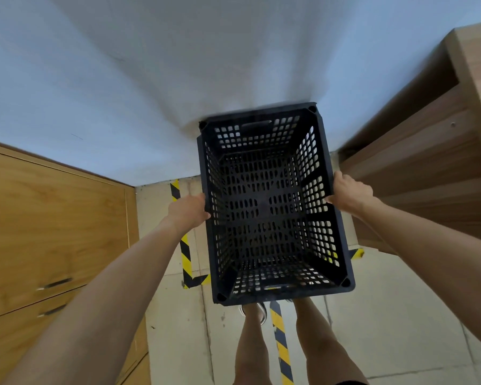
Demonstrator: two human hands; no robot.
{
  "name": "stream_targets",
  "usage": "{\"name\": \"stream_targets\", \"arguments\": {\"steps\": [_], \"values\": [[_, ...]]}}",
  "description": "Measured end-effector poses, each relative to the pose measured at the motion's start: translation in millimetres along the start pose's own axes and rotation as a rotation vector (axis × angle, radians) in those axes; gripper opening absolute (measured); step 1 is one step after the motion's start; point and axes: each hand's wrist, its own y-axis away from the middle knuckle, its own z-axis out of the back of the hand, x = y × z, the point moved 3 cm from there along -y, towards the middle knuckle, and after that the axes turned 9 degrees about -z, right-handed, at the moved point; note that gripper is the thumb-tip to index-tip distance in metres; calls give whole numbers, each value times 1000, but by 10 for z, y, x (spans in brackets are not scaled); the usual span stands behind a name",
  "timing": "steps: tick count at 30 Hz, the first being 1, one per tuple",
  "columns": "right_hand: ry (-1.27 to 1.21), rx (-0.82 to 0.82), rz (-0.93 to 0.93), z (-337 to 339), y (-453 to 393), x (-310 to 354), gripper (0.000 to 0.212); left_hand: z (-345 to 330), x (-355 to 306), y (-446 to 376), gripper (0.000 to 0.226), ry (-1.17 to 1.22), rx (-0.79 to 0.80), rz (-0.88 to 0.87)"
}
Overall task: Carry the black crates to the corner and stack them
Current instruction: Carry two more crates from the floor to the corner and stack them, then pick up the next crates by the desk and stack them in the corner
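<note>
Pale wall [122,79] and wooden cabinets [53,232] are framing the corner; the left hand [188,211] and right hand [350,194] are gripping the black crate [270,207] by its long rims, seemingly airborne. Lowering it level should help.

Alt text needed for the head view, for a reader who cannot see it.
Both hands, left hand and right hand, grip the long sides of an empty black perforated plastic crate, held above pale floor tiles with yellow-black striped tape, facing a white wall.
</note>
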Motion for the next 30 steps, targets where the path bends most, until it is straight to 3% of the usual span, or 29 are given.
{"name": "stream_targets", "arguments": {"steps": [4,10,17,24,30], "values": [[55,-48,125,316,322,239,57,294,0,314,38,-1,-63,-89],[122,51,364,1034,985,963,46,789,196,1062,46,2,-198,-134],[279,16,663,1505,2000,2013,42,1078,520,1975,50,54,-257,-43],[435,-56,856,1819,2703,2582,34,996,837,3008,53,175,-286,214],[564,-75,1071,1465,3141,2719,29,328,824,3955,55,373,-281,495]]}}
